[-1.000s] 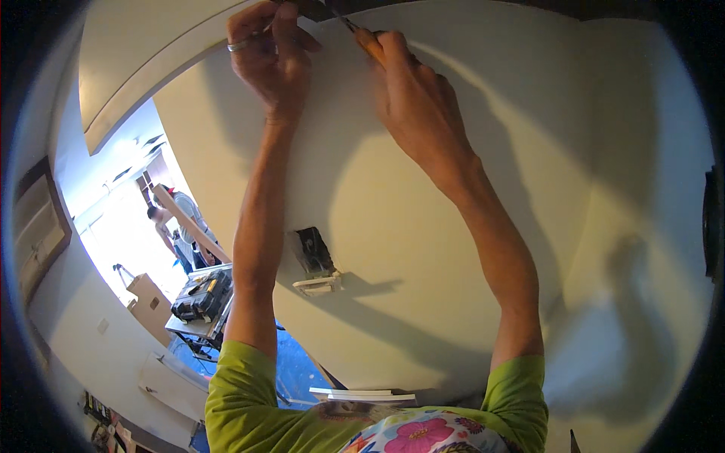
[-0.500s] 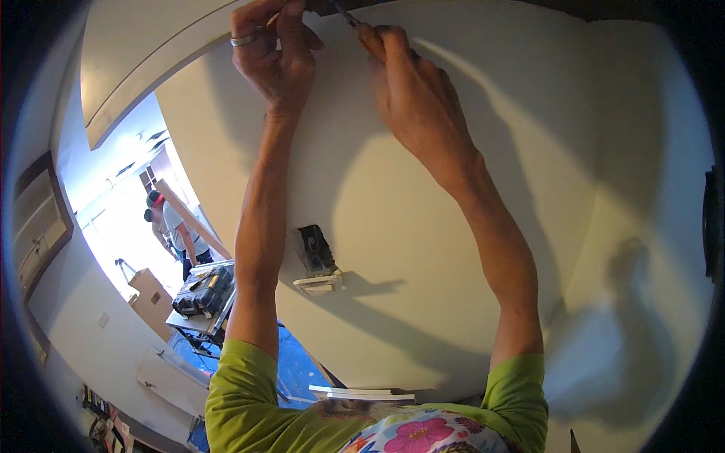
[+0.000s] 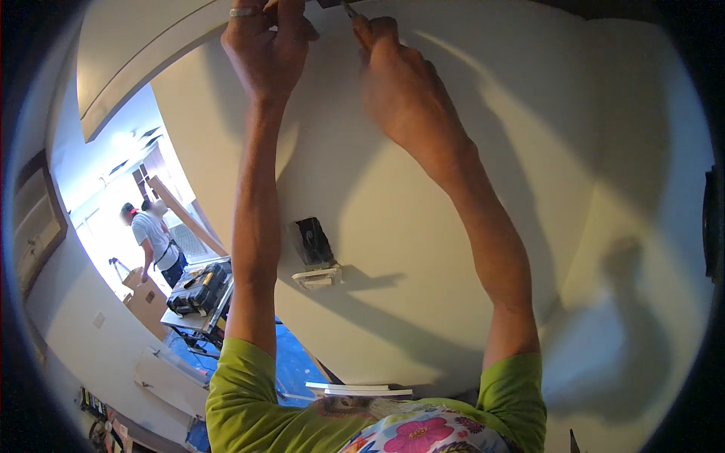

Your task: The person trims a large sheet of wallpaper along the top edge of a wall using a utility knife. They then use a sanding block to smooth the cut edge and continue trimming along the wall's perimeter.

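The person's bare left hand (image 3: 268,57), a silver-coloured ring (image 3: 242,12) on one finger, is raised at 11 o'clock with the fingers bent. The upper edge cuts off the fingertips, so one cannot tell whether they pinch anything. The bare right hand (image 3: 404,87), between 12 and 1 o'clock, is closed around the orange-brown handle (image 3: 362,32) of a slim tool with a thin metal shaft (image 3: 350,10). The tool lies at 12 o'clock, its shaft pointing toward 11 o'clock at the upper edge; its tip is not clear.

Both forearms, in short lime-green sleeves (image 3: 238,381), reach up before a smooth cream-coloured wall (image 3: 423,249). Near the centre, toward 9 o'clock, a dark rectangular wall opening (image 3: 312,240) sits just above a small white fitting (image 3: 318,278). Flat white strips (image 3: 359,390) lie at 6 o'clock. At 8 o'clock a black toolbox (image 3: 198,293) rests on a light-topped table (image 3: 181,323) above a blue floor covering (image 3: 294,362). Toward 9 o'clock, well apart, stands a co-worker in a grey shirt (image 3: 153,235).
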Tool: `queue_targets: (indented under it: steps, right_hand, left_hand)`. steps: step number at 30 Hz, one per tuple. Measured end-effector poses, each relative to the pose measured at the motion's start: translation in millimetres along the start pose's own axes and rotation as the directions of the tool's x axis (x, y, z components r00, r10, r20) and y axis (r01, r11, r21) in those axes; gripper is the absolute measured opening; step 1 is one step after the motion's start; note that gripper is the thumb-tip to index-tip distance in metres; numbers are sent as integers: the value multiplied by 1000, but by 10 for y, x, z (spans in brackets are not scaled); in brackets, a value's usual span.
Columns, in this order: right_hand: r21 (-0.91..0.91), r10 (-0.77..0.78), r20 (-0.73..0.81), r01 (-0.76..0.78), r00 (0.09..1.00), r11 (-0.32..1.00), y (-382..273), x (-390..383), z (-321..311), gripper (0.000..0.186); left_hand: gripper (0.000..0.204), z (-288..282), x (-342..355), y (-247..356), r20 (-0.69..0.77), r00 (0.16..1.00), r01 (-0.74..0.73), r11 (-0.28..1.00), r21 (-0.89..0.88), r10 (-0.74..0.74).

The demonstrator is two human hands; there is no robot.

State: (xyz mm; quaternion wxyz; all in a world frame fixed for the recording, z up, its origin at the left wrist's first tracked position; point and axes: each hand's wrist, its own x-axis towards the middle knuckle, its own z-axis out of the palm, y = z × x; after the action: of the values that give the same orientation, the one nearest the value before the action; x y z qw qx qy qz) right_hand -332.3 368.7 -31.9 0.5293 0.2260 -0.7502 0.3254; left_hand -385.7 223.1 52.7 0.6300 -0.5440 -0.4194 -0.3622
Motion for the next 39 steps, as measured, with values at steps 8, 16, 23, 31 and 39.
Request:
queue_targets:
  steps: [8,16,23,31,39]
  right_hand:
    - [36,-90,-77,93,993,995,86,-7,93,23]
    - [-98,-370,-261,357,892,929,317,134,378,27]
    - [-121,-301,-196,281,933,952,275,183,383,27]
    - [-113,-172,-168,154,971,982,132,170,287,26]
    - [-104,-274,-258,255,926,961,244,149,432,29]
  left_hand:
    - [4,-15,19,13,26,999,-49,998,41,48]
    - [5,-31,29,-27,9,1000,-29,1000,-4,29]
    - [8,-10,50,-25,-8,1000,14,1000,19,-14]
    - [10,21,58,-9,-3,995,100,994,-46,-101]
    - [6,28,35,-122,-12,998,55,989,-140,-57]
